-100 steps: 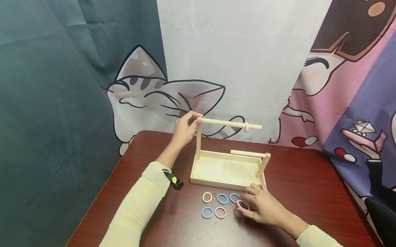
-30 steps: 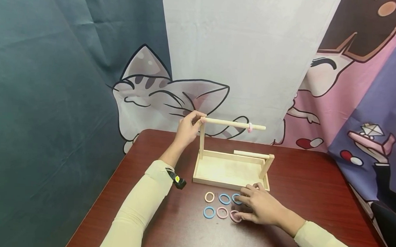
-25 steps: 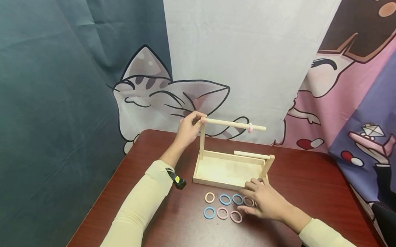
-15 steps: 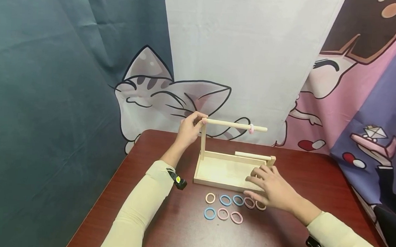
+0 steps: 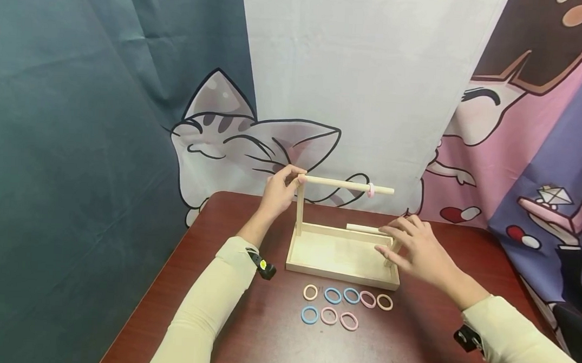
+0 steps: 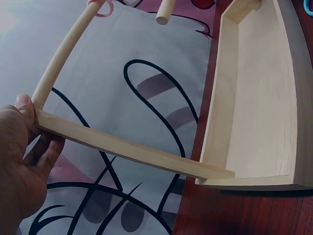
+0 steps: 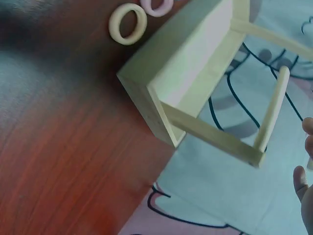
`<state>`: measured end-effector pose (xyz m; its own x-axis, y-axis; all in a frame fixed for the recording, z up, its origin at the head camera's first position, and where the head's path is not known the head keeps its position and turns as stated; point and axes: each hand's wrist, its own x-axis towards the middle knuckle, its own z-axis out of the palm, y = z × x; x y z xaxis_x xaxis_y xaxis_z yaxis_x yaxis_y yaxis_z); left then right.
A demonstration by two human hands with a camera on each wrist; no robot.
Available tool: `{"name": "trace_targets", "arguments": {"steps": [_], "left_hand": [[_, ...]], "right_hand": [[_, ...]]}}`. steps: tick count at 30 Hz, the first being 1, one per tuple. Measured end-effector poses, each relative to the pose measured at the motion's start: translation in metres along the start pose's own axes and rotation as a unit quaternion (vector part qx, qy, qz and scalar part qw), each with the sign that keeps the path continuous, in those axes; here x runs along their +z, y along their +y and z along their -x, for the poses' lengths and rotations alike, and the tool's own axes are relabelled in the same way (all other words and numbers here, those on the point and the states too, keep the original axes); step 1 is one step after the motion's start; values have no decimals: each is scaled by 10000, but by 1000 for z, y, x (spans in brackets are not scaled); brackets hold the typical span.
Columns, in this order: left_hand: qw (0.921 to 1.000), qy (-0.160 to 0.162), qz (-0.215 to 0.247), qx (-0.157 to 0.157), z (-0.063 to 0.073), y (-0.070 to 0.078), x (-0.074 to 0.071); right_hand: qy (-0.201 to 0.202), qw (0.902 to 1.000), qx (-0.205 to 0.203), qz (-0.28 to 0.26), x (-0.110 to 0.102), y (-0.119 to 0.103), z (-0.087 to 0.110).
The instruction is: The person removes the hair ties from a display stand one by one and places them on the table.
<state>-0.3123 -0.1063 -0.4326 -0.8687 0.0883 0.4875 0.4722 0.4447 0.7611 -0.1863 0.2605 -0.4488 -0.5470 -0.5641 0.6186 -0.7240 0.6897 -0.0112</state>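
Observation:
My left hand [image 5: 278, 192] pinches the top corner of the tall post [image 6: 132, 147] of a wooden stand with a shallow tray [image 5: 337, 278]. From that corner a round upper rod [image 5: 337, 182] runs to the right, with one pink ring [image 5: 371, 190] hanging on it near the free end. My right hand [image 5: 417, 249], fingers spread and holding nothing, is at the tray's right end, overlapping the short post [image 7: 210, 132] and its lower rod [image 7: 274, 107] in the head view. In the right wrist view only its fingertips show at the right edge.
Loose rings lie in two rows before the tray: blue rings, one of them [image 5: 309, 315] at the front left, pink rings, one of them [image 5: 349, 321] at the front right, and beige rings, one [image 7: 128, 23] nearest the tray's right corner. A printed curtain [image 5: 295, 84] hangs behind the table [image 5: 274, 343].
My right hand has let go of a pink ring in the front row, then lifted away from the rings, up and right to the short post. My left hand keeps its grip.

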Motion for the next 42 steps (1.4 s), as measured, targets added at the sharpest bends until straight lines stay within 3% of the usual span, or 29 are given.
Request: {"name": "trace_targets", "arguments": {"steps": [9, 25, 36, 42], "left_hand": [[10000, 11, -60, -70, 3, -2, -3], [9998, 14, -84, -156, 3, -1, -4], [9999, 18, -64, -108, 1, -2, -4], [9999, -27, -90, -55, -1, 0, 0]], "right_hand": [[259, 9990, 364, -46, -6, 17, -11], [363, 9951, 920, 7, -12, 40, -30], [-98, 9878, 1554, -38, -13, 51, -39], [-12, 9893, 1450, -170, -12, 55, -44]]}}
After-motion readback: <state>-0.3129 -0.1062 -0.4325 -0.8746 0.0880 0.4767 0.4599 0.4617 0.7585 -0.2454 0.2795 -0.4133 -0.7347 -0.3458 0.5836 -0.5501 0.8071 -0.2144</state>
